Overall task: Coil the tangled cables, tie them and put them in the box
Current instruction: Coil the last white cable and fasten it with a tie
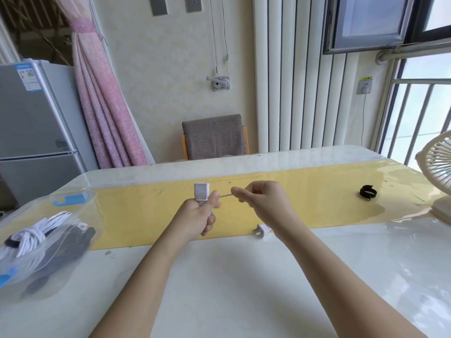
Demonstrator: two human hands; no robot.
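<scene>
Head view: the left hand (199,217) grips a white cable (225,196) below its socket end (201,191), and the right hand (262,200) has its fingers pinched on the stretched cable above the bench (219,276). The plug (261,231) lies on the bench. The clear box (36,247) at left holds a tied coil.

fridge (36,113) stickers, socket (365,84) label, nothing legible (too blurred)

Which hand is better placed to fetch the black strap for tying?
Probably the right hand: the strap lies on its side of the table, and the left hand grips the cable's connector.
</scene>
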